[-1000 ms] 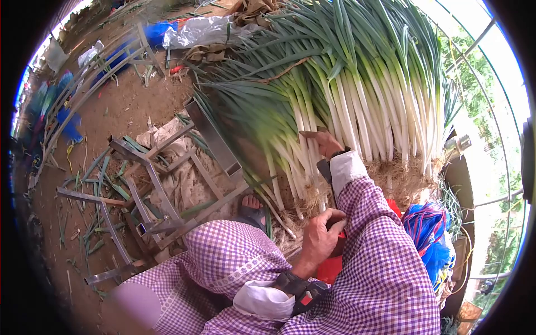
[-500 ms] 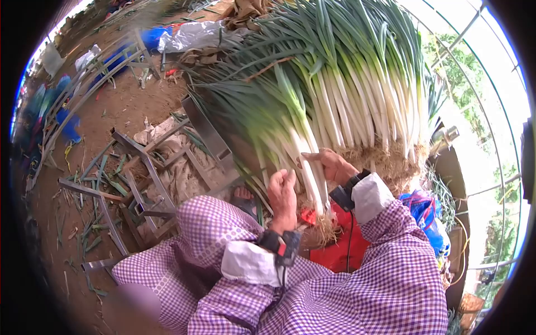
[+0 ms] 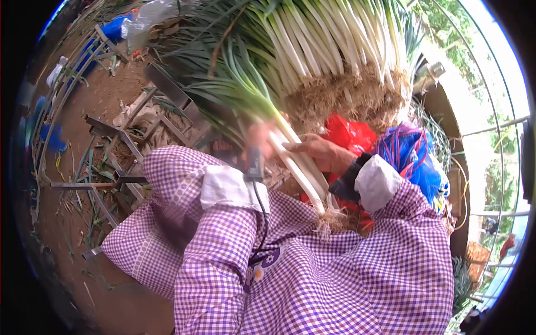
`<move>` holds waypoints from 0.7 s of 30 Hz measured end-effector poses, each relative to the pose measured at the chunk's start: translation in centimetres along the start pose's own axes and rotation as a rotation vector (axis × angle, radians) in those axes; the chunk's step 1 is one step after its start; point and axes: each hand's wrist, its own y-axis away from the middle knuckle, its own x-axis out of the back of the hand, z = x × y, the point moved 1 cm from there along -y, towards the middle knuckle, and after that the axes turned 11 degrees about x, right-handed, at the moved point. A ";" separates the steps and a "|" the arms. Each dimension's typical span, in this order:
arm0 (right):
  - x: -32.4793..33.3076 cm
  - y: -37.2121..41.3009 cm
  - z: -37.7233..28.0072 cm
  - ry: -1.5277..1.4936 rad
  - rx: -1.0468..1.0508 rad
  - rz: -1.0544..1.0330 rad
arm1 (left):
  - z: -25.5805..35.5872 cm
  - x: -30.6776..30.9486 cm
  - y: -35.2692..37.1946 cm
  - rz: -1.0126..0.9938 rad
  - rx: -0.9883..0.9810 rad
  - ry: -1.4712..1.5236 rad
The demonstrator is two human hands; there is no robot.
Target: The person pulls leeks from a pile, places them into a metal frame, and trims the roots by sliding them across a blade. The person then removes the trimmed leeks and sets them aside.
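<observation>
A small bunch of green onions (image 3: 297, 174) lies slantwise in front of me, roots toward my lap and green leaves pointing up and away. My right hand (image 3: 325, 154) is closed around the white shafts from the right, thumb and fingers pressed on them. On the other side, my left hand (image 3: 260, 138) is at the upper part of the shafts, smeared by motion, so its fingers cannot be made out. Just beyond lies a large pile of green onions (image 3: 329, 42), its roots (image 3: 357, 92) matted with dry soil.
Red plastic (image 3: 349, 134) lies beyond my right hand, beside a blue bag with pink strings (image 3: 410, 151). Metal frames (image 3: 120, 134) stand at the left on soil strewn with leaf scraps. A curved wall of bars and netting (image 3: 497, 128) runs along the right.
The view has shifted, so the pile sits higher and further left. My left hand, apart from the stalks before, has moved up to them. My right hand stays on the green onions.
</observation>
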 end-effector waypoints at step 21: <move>0.9 3.9 -1.7 0.389 0.391 -0.042 | 1.7 -1.5 2.7 0.046 -0.152 -0.067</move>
